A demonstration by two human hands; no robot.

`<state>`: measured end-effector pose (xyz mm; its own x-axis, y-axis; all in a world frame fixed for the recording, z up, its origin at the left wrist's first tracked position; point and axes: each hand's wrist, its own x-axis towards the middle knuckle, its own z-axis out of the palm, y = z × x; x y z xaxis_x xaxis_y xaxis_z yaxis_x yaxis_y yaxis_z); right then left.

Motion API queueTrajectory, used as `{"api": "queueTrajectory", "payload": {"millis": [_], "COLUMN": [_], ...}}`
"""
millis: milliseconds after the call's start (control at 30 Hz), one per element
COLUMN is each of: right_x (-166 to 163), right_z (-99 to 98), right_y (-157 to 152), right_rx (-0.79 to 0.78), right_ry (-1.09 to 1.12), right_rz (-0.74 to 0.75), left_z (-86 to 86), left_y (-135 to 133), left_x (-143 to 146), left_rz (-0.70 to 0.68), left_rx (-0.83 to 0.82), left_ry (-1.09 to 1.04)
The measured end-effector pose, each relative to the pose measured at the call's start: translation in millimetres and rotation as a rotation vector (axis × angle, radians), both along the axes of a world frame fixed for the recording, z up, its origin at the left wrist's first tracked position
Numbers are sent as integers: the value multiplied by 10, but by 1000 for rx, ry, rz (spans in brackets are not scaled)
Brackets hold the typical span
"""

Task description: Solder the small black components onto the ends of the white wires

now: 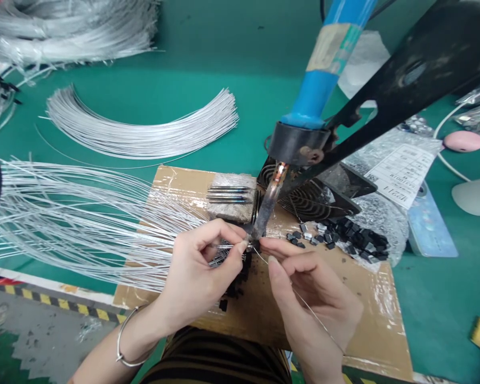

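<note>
My left hand (208, 272) is closed in a pinch on a small metal part (248, 246), mostly hidden by the fingertips. Just above it ends the dark tip of a soldering iron (269, 205); whether they touch I cannot tell. Between the thumb and fingers of my right hand (314, 298) runs a thin solder wire (310, 308), its front end reaching the left fingertips and its tail crossing the palm. Long white wires (152, 234) fan out leftward from behind my left hand. Several small metal pieces (220, 258) lie under the left fingers.
A black metal arm (388, 106) holds the iron over a cardboard sheet (368, 314). Behind my hands, dark pins rest on a pale block (231, 210) beside a black fan (308, 197). Small black pieces (356, 237) are heaped at right. A curved wire bundle (144, 136) lies farther back.
</note>
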<state>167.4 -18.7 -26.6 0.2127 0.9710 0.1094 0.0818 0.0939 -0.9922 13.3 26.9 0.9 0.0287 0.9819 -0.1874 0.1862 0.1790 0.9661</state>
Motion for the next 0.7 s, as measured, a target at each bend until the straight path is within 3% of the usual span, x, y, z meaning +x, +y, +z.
{"api": "queueTrajectory", "payload": {"millis": [700], "right_x": [-3], "right_z": [4], "right_y": [-3], "right_rx": [4], "right_ry": [-16], "right_rz": [-11], "left_z": [-1], "left_y": [-18], "left_x": [-26], "left_rz": [-10], "left_rx": [-7], "left_ry": [5]}}
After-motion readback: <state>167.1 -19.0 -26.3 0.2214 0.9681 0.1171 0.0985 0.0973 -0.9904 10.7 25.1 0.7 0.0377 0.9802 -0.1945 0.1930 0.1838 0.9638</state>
